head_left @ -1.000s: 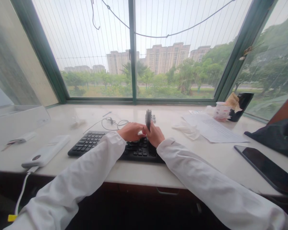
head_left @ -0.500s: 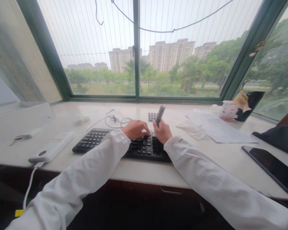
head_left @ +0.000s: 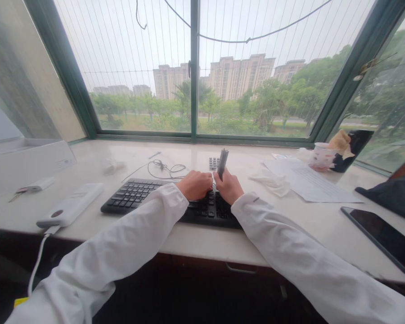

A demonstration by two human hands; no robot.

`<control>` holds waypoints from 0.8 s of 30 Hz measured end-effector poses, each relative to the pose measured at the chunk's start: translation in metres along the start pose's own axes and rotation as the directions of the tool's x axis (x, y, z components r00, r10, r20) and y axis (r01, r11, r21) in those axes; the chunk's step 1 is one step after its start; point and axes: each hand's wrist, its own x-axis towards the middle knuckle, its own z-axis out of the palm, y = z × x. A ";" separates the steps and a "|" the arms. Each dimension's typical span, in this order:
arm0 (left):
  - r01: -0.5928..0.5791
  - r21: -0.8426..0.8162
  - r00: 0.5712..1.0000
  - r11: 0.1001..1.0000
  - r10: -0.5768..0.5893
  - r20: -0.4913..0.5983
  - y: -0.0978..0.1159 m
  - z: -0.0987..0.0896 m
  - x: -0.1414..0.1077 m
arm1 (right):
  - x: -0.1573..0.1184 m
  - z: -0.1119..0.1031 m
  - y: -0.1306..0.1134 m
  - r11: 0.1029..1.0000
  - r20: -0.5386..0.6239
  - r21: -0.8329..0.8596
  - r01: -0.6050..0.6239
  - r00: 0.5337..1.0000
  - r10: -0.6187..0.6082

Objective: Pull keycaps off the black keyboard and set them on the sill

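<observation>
A black keyboard [head_left: 128, 193] lies across the white counter, partly hidden under my hands and sleeves. At its right end, the number-pad area looks bare of keycaps. My right hand [head_left: 228, 185] is closed around a grey brush-like stick [head_left: 223, 163], its ragged end pointing up. Just left of it, my left hand [head_left: 196, 184] is closed over the keyboard, fingers bunched against the right hand's fingertips; whatever they pinch is hidden. Behind both hands, several loose dark keycaps [head_left: 213, 163] sit in neat rows.
A thin cable [head_left: 167, 168] coils behind the keyboard. On the left lie a white power bank [head_left: 72, 204], a small white item with keys [head_left: 37, 185] and a white box [head_left: 27, 164]. To the right are crumpled tissue [head_left: 273, 182], paper sheets [head_left: 307, 184], a paper cup [head_left: 322, 156] and a phone [head_left: 381, 238].
My left hand has shifted slightly right, its fingers drawing in from a reach over the keys to a bunched grip beside my right hand. The grey stick has moved slightly left.
</observation>
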 end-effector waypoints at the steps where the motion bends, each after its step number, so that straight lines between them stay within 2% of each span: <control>1: -0.003 -0.001 1.000 1.000 0.003 0.001 0.000 0.000 0.000 | 0.000 0.000 0.000 1.000 0.009 0.015 0.002 1.000 -0.002; 10: 0.025 -0.065 1.000 0.998 -0.026 -0.011 -0.003 0.002 0.000 | 0.012 0.003 0.020 0.986 0.059 0.166 -0.026 0.998 0.017; 19: 0.039 -0.124 0.999 0.992 -0.040 -0.008 -0.004 0.000 0.000 | 0.015 0.002 0.018 0.970 0.122 0.245 -0.006 0.992 -0.024; 24: 0.047 -0.124 0.999 0.991 -0.048 -0.006 -0.003 -0.002 0.000 | 0.015 0.001 0.021 0.965 0.213 0.261 0.009 0.975 -0.067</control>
